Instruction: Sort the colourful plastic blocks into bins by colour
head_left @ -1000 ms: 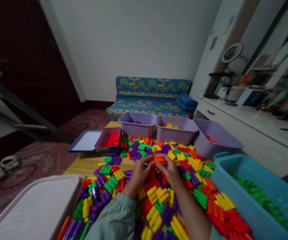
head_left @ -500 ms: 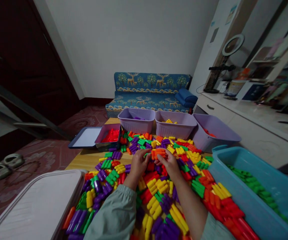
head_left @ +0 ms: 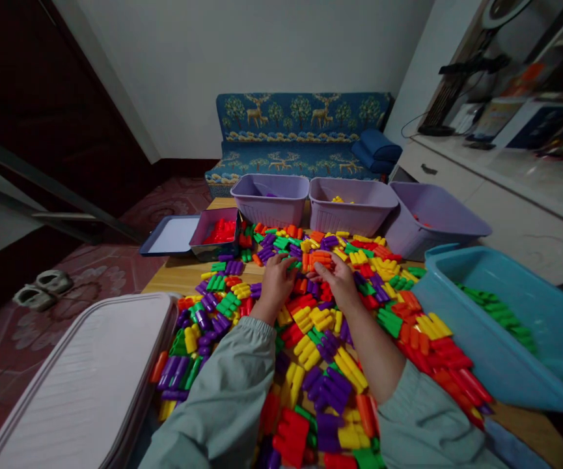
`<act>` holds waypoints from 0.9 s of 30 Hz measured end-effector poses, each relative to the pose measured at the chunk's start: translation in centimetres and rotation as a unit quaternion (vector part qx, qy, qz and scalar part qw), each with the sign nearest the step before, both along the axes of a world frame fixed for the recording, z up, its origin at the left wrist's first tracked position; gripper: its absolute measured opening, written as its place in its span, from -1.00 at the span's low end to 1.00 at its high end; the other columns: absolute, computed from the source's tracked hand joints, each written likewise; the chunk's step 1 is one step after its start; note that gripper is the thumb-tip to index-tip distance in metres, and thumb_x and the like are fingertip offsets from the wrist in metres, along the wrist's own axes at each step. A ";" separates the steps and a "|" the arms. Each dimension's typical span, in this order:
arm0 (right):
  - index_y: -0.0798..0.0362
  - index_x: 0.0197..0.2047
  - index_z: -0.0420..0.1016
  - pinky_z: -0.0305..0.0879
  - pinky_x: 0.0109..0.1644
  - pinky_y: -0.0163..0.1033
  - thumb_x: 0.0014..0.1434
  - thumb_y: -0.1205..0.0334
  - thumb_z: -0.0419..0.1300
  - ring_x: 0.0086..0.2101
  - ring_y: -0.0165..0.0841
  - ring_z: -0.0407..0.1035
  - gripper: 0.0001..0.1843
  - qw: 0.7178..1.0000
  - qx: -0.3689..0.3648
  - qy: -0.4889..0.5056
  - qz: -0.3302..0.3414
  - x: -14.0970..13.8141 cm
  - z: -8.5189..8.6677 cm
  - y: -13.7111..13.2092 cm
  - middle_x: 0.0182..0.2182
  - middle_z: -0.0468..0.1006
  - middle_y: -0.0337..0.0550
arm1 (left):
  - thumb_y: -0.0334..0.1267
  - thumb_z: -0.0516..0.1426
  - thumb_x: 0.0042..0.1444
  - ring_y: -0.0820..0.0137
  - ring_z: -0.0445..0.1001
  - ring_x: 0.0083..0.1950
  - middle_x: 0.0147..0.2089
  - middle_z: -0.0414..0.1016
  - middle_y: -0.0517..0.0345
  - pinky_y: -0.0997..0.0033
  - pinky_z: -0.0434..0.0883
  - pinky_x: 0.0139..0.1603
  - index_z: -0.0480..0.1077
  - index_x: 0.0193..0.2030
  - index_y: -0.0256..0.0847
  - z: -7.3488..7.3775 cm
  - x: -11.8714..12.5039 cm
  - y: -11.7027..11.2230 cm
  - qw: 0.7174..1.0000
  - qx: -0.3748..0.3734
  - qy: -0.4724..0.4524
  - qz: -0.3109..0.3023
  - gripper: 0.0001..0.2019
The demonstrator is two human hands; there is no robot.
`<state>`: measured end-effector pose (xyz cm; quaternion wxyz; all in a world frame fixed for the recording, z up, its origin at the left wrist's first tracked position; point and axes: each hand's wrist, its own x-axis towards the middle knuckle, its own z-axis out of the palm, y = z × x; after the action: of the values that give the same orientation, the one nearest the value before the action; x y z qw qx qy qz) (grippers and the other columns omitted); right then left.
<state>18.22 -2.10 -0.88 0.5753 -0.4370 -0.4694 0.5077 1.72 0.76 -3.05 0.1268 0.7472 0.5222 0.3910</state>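
Observation:
A thick pile of plastic building pieces [head_left: 320, 326] in red, yellow, green, purple and orange covers the wooden table [head_left: 178, 277]. My right hand [head_left: 342, 283] is closed on a cluster of orange pieces [head_left: 320, 258] held just above the pile. My left hand [head_left: 277, 281] sits to the left of that cluster with its fingers curled, touching green pieces at the cluster's left side. Both forearms reach in from the bottom, in pale green sleeves.
Three lilac bins [head_left: 270, 198] [head_left: 349, 205] [head_left: 432, 218] line the far edge; a small box of red pieces [head_left: 217, 231] and a lid [head_left: 171, 234] lie left of them. A blue tub with green pieces [head_left: 500, 312] is right, a white lid [head_left: 81, 384] left. A sofa [head_left: 301, 140] stands behind.
The view has tilted down and nearer, showing more of my sleeves. Both hands stay together at the orange cluster; my left hand has slipped slightly left of it.

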 end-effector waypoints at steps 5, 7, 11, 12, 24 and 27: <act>0.00 -0.05 0.42 0.46 -0.34 -0.22 -0.03 -0.01 0.35 -0.43 -0.31 0.50 -0.51 1.000 0.000 0.007 -0.023 0.0 0.4 -0.1 -0.38 0.57 -0.23 | -0.35 0.18 0.10 0.15 0.36 0.11 0.08 0.44 -0.12 0.13 0.32 0.16 0.51 0.01 -0.23 0.0 0.0 -0.2 0.997 -0.022 0.068 0.012 -0.69; 0.01 -0.10 0.43 0.45 -0.35 -0.23 -0.03 0.01 0.35 -0.44 -0.32 0.49 -0.55 0.999 0.004 0.008 -0.040 0.0 0.5 -0.2 -0.38 0.57 -0.22 | -0.34 0.18 0.11 0.15 0.36 0.10 0.08 0.46 -0.10 0.14 0.31 0.16 0.51 0.02 -0.24 0.2 0.1 -0.3 0.996 -0.028 0.088 0.007 -0.68; 0.03 -0.18 0.45 0.43 -0.35 -0.26 -0.03 0.04 0.36 -0.42 -0.35 0.49 -0.62 0.995 0.024 0.021 -0.090 0.6 1.4 0.0 -0.36 0.57 -0.21 | -0.34 0.17 0.12 0.18 0.36 0.08 0.04 0.52 0.00 0.19 0.33 0.13 0.52 0.02 -0.19 0.8 0.1 -0.5 0.994 -0.038 0.103 0.002 -0.69; 0.03 -0.18 0.45 0.42 -0.36 -0.27 -0.04 0.05 0.37 -0.43 -0.36 0.48 -0.62 0.993 0.032 0.027 -0.112 1.0 1.9 0.1 -0.37 0.56 -0.22 | -0.34 0.16 0.12 0.19 0.37 0.06 0.02 0.54 0.01 0.21 0.33 0.12 0.52 0.01 -0.19 0.9 0.1 -0.6 0.994 -0.040 0.102 0.000 -0.70; -0.05 -0.39 0.24 0.38 -0.02 -0.20 0.06 0.42 -0.05 -0.14 -0.45 0.45 -0.83 0.878 0.002 0.198 -0.435 15.3 12.5 9.4 -0.10 0.50 -0.08 | -0.35 0.17 0.10 0.18 0.39 0.00 -0.09 0.59 0.01 0.20 0.36 0.03 0.56 -0.08 -0.16 0.5 0.0 -0.5 0.997 -0.026 0.076 -0.012 -0.75; -0.06 -0.45 0.18 0.39 -0.06 -0.08 0.04 0.42 -0.06 -0.08 -0.37 0.43 -0.84 0.864 -0.021 0.191 -0.466 17.5 13.3 10.5 -0.08 0.47 -0.06 | -0.34 0.17 0.10 0.19 0.39 0.00 -0.11 0.58 0.01 0.20 0.36 0.03 0.57 -0.09 -0.14 0.5 0.0 -0.5 0.997 -0.030 0.072 -0.009 -0.76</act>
<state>35.67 8.40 12.44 0.8140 -0.5112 -0.0812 0.2635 1.73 0.24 -2.50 0.1154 0.7740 0.5346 0.3192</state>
